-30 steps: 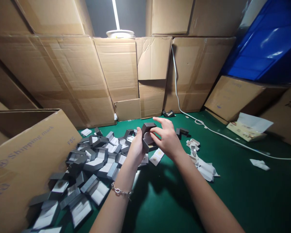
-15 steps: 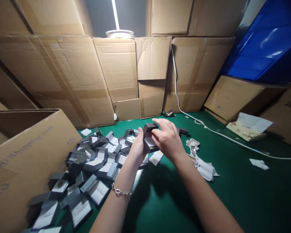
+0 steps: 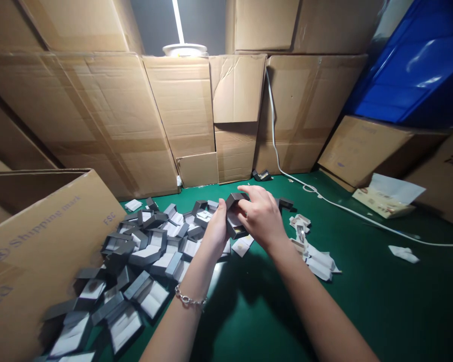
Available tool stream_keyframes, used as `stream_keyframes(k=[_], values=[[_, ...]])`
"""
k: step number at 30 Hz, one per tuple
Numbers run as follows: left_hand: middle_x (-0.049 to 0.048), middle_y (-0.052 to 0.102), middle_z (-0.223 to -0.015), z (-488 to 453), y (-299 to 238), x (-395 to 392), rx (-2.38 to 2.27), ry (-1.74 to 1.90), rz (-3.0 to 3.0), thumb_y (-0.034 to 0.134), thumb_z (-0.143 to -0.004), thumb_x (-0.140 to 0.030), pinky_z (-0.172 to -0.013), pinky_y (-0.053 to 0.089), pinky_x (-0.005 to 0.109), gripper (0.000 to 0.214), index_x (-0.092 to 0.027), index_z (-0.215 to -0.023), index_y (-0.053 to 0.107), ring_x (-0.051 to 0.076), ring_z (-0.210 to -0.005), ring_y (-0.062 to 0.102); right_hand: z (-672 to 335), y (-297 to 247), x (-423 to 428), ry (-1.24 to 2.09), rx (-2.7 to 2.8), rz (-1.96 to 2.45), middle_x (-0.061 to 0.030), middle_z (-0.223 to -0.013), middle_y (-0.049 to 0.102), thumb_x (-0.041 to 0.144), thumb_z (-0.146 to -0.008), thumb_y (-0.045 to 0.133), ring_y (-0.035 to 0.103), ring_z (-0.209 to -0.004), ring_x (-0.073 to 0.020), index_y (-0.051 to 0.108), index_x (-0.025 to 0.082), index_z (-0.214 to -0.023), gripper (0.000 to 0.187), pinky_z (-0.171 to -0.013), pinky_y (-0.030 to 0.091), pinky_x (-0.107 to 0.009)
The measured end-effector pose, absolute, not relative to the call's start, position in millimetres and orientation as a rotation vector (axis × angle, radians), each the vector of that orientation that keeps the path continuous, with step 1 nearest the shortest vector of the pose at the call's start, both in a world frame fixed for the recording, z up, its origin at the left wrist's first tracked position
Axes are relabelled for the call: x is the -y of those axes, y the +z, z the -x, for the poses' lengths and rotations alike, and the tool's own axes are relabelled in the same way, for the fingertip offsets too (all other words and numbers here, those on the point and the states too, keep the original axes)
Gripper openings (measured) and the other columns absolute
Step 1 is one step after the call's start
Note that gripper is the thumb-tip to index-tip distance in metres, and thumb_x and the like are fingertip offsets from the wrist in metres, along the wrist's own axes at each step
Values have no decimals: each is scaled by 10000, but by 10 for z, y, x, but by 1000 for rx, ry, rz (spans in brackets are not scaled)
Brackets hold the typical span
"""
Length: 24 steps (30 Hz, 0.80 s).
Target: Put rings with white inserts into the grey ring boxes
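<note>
Two hands (image 3: pixel 241 221), one white cable (image 3: pixel 279 161)

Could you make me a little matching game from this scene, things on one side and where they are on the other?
Things:
1. small grey box
2. bracelet
3. white cable
4. pile of grey boxes

Places:
A. running across the green table
B. on the left wrist
C. held between both hands
D. spilling from the big carton

Pairs: 1-C, 2-B, 3-A, 4-D

Grey box (image 3: pixel 234 216), green table (image 3: pixel 362 301), brown cartons (image 3: pixel 109 115).
</note>
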<state>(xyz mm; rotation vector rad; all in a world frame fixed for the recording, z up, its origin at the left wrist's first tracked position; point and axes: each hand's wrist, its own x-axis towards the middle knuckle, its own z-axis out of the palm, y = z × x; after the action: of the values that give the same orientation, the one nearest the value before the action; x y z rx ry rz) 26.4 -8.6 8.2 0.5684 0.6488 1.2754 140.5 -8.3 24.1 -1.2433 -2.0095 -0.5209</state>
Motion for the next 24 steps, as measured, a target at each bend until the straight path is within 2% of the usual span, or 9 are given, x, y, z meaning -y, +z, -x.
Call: stream_keyframes(k=[6,8,10,11,13,16,18,21,24], values=[[152,545,-978,-275,35,72,-635,1241,-644,131,-1135,-267,-745,526,267,497,-12,-1118,557,234,-878,574,-1391,275,116,-379,1912,1377,5,-1020,504,180,-747,510,341,-934,-81,594,119,-729,106,-810,221,-222],[153,542,-969,-256,-6,60,-572,1255,-715,350,-1116,-419,-758,522,283,454,-14,-1104,555,262,-903,559,-1380,282,109,-213,1827,1468,-20,-946,507,169,-722,520,340,-866,-66,579,99,-749,95,-774,219,-203],[146,538,-967,-217,-24,60,-474,1263,-814,692,-894,-624,-742,523,291,644,-32,-1093,536,300,-914,542,-1373,287,84,-15,1696,1496,-26,-942,507,200,-698,560,369,-859,-54,566,93,-849,185,-759,247,-174],[137,535,-972,-191,-21,65,-435,1263,-864,813,-745,-653,-720,524,284,759,-48,-1097,520,309,-908,538,-1372,289,67,99,1623,1481,-22,-969,507,232,-681,589,395,-868,-50,556,102,-929,282,-753,270,-156],[112,528,-981,-138,0,80,-419,1245,-963,899,-651,-552,-671,519,251,772,-81,-1109,493,289,-873,542,-1377,296,30,404,1528,1413,-17,-1038,505,316,-646,632,448,-866,-41,528,127,-1073,478,-723,325,-121],[85,527,-932,-89,25,88,-468,1209,-1064,849,-648,-299,-630,503,215,581,-93,-1064,498,240,-789,549,-1398,313,-5,1023,1557,1291,-32,-996,533,428,-665,594,448,-673,-6,528,119,-1147,576,-589,343,-100],[83,529,-895,-91,21,79,-510,1218,-1078,775,-624,-227,-621,496,208,492,-86,-1009,502,230,-760,547,-1414,328,-3,1186,1604,1242,-32,-881,549,406,-699,553,397,-588,17,566,87,-1101,513,-544,315,-81],[86,530,-916,-129,3,62,-575,1257,-1098,704,-617,-209,-657,498,225,488,-82,-1034,485,249,-812,545,-1435,355,24,943,1669,1309,-23,-825,558,291,-721,523,438,-653,18,627,79,-1003,368,-578,297,-45],[107,519,-1015,-158,-3,55,-634,1265,-1136,715,-629,-229,-743,491,244,574,-71,-1115,454,277,-943,518,-1448,388,53,715,1760,1430,-2,-882,571,223,-736,489,474,-726,12,661,130,-965,301,-616,282,-47]])
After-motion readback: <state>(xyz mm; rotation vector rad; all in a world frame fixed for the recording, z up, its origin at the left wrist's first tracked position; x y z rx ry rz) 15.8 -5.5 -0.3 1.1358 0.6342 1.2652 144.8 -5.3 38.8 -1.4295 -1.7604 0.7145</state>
